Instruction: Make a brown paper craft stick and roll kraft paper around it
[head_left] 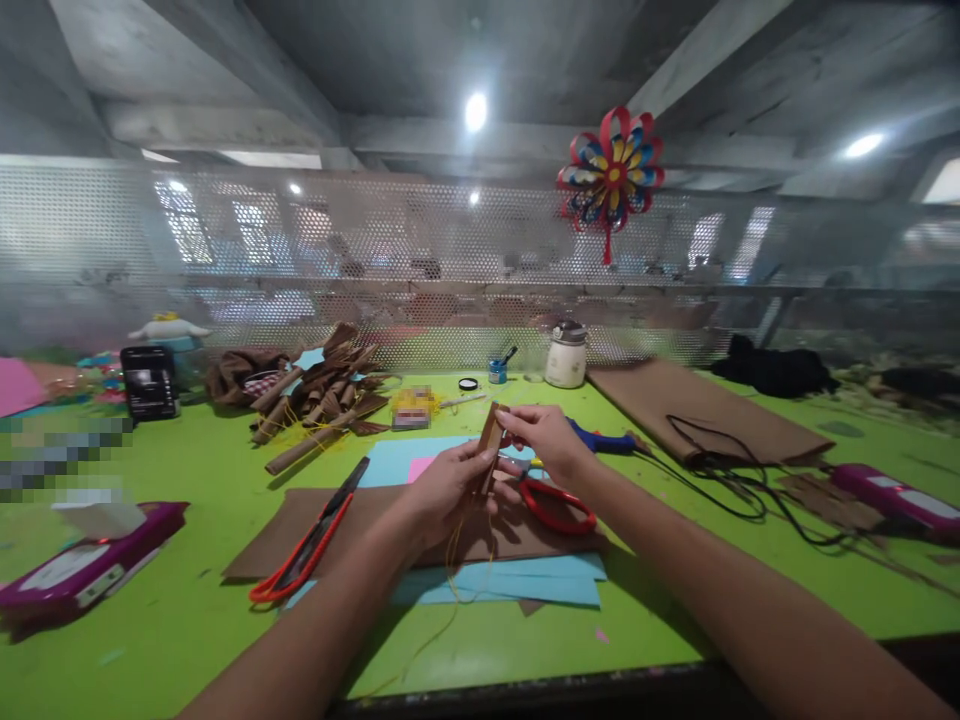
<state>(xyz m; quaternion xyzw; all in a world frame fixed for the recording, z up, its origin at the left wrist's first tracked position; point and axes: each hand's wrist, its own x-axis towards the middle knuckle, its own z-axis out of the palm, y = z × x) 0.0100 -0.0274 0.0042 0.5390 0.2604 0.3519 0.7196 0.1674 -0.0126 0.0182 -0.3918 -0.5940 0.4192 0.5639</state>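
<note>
In the head view, the person's two hands work together over a bright green counter [645, 610], and the brown strip [491, 436] is between them, at the middle of the dial. The left hand [452, 482] pinches its lower part between thumb and fingers; the right hand [553, 440] pinches near its top end. Whether the right hand's lower fingers also touch the red-handled scissors [564, 520] at four o'clock cannot be told.

A yellow string [452, 565] hangs from the hands toward six o'clock. At eight o'clock a second pair of scissors [307, 548] rests partly on a flat brown sheet [281, 515], with light blue paper [525, 582] showing at six o'clock.

As for progress, the work looks partway along. At ten o'clock a pile of brown paper pieces [319, 395], several rolled, appears already shaped. The strip in hand seems unfinished, since the string dangles loose. The sheet beneath and the folded brown paper [720, 410] at two o'clock seem not yet worked.
</note>
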